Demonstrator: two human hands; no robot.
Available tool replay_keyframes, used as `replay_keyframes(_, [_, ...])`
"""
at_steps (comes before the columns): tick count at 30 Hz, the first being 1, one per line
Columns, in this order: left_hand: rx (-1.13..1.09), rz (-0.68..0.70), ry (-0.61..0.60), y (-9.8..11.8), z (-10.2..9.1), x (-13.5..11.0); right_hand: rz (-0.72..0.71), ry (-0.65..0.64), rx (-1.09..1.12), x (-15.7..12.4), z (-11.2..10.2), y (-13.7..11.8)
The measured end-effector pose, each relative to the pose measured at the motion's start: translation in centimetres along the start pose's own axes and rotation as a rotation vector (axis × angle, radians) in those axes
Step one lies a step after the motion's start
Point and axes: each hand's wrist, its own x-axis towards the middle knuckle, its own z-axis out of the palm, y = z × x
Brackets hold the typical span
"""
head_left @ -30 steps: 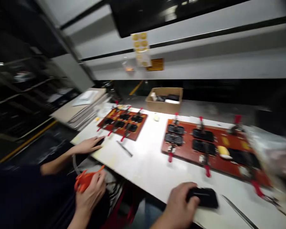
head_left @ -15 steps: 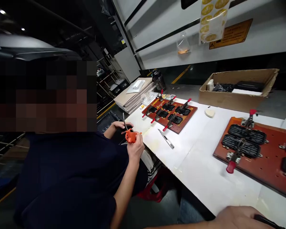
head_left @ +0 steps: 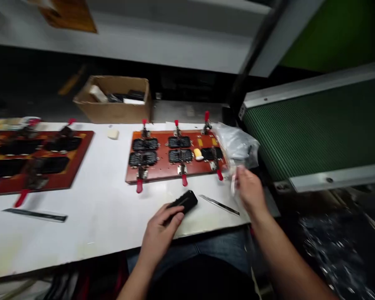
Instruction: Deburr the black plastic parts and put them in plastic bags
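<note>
My left hand (head_left: 160,228) rests on the white table (head_left: 96,208) with its fingers closed over the near end of a black oblong part (head_left: 184,202). My right hand (head_left: 249,189) is blurred at the table's right end, pinching the edge of a clear plastic bag (head_left: 236,146). Between the two hands lies a thin metal blade (head_left: 219,204). Behind them sits a red fixture board (head_left: 175,155) with red-handled clamps and several black grille parts; a small yellow piece (head_left: 198,154) lies on it.
A second red fixture board (head_left: 34,160) lies at the left, with a metal ruler (head_left: 34,214) in front of it. A cardboard box (head_left: 114,100) stands behind. A green conveyor belt (head_left: 315,125) runs at the right. A small white block (head_left: 113,133) lies on the table.
The view has swung from a co-worker at the left back to the right. My right hand has come into view at the plastic bag. My left hand still holds the black part.
</note>
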Motion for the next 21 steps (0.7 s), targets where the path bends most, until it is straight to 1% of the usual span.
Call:
replay_keyframes(1, [-0.017,0.008,-0.021,0.4,0.2,0.3,0.065,-0.016,0.033,-1.6,-0.7,0.0])
replay_keyframes(2, [-0.047,0.018,-0.051,0.9,0.5,0.3,0.131,-0.067,0.084,-3.2,-0.6,-0.2])
replay_keyframes(4, [-0.135,0.030,-0.128,1.9,1.2,0.1,0.216,-0.219,0.165,-5.5,0.9,-0.9])
replay_keyframes(5, [-0.190,0.021,-0.164,2.3,1.6,0.0,0.222,-0.284,0.161,-6.3,1.7,-1.4])
replay_keyframes(7, [-0.276,-0.028,-0.190,2.6,2.1,-0.1,0.183,-0.349,0.073,-7.1,2.7,-1.9])
replay_keyframes(8, [-0.300,-0.056,-0.173,2.5,2.3,-0.2,0.160,-0.362,0.027,-7.2,2.8,-1.8])
replay_keyframes(10, [-0.315,-0.095,-0.086,2.3,2.6,-0.2,0.150,-0.367,-0.011,-7.2,2.6,-1.4])
replay_keyframes(12, [-0.296,-0.107,0.007,2.0,2.6,-0.5,0.184,-0.375,0.044,-7.1,2.2,-0.8])
replay_keyframes(14, [-0.264,-0.125,0.061,1.8,2.5,-0.8,0.221,-0.402,0.139,-7.2,2.0,-0.3])
replay_keyframes(17, [-0.210,-0.146,0.102,1.8,2.0,-1.2,0.229,-0.418,0.205,-7.5,2.1,0.0])
replay_keyframes(21, [-0.167,-0.163,0.106,1.8,1.4,-1.4,0.279,-0.359,0.241,-7.5,2.2,0.2])
